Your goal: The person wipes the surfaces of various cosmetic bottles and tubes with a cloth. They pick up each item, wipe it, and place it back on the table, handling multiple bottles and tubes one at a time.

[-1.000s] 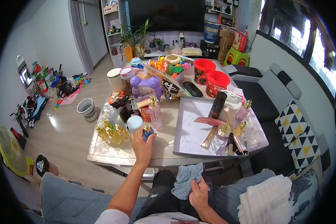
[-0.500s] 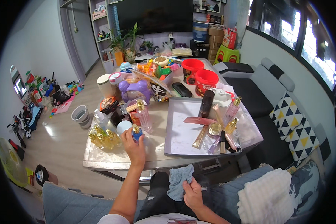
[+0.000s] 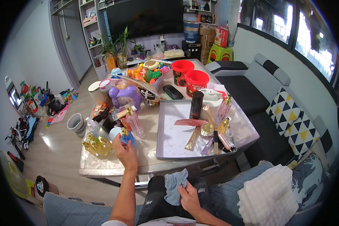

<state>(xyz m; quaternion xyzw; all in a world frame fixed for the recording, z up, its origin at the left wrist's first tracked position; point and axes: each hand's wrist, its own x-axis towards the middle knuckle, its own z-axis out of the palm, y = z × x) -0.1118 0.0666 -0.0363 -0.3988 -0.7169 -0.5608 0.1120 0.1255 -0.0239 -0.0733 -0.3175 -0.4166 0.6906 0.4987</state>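
My left hand is at the near left part of the table, right against a small blue glass bottle with a gold top. Its thumb and fingers are apart, and the bottle stands upright just beyond them. Over my lap, my right hand pinches a crumpled blue-grey cloth. Several yellow bottles with gold tops cluster left of my left hand. Behind the blue bottle are a taller pink bottle, a round white lid and a clear spray bottle.
A shallow grey tray holds cosmetic tubes and bottles on its right side. Farther back are a purple container, a black case, two red buckets and toys. A sofa runs along the right; a white towel lies nearby.
The view has turned a little, so the scene sits farther left. My left hand's grip has loosened beside the blue bottle, which keeps its place. My right hand still holds the cloth.
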